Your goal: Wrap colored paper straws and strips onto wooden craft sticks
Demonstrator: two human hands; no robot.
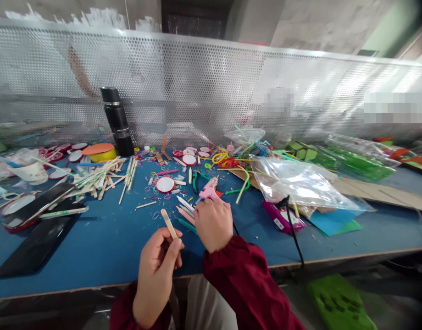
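Note:
My left hand pinches a flat wooden craft stick between thumb and fingers, upright and tilted left above the table's front. The stick's upper end looks darker or wet. Further forward, my right hand is curled over a pink hot glue gun with an orange trigger; its fingertips are hidden below. A dark cord emerges from under this wrist. Just left of the right hand lie white and pale pink pens and a teal pen. Green-handled pliers lie behind them.
On the blue table are a pile of wooden sticks, a black bottle, a round red-rimmed disc, black phone-like slabs, a clear plastic bag and a purple box with a cord. A perforated metal screen stands behind.

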